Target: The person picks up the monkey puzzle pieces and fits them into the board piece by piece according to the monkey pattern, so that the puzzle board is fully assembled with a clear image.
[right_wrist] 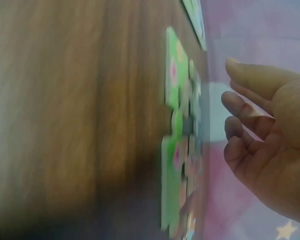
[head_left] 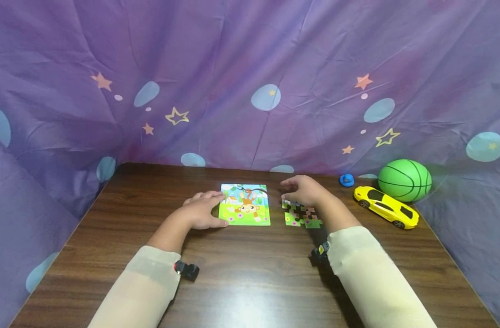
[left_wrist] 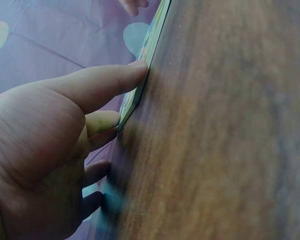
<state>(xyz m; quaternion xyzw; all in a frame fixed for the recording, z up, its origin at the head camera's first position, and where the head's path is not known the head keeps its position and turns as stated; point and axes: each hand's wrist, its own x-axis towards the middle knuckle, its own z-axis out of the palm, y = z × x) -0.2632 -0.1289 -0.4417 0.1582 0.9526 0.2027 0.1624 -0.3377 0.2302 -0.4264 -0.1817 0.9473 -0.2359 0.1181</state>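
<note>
Lying flat on the table (head_left: 229, 259), the monkey picture (head_left: 246, 207) has the left hand (head_left: 201, 212) touching its edge, fingers loose. Near the puzzle pieces (head_left: 292, 219), the right hand (head_left: 306, 190) has bent, empty fingers; I'd pinch gently.

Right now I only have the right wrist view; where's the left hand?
Observer: The left hand is at the left side of the picture board, its thumb by the near left corner.
Operator: I catch just a corner of that board. What's printed in the middle?
Observer: A big-eyed cartoon animal.
Operator: And what stands off to the right of the puzzle pieces?
Observer: A yellow toy car, beyond the right hand.
</note>
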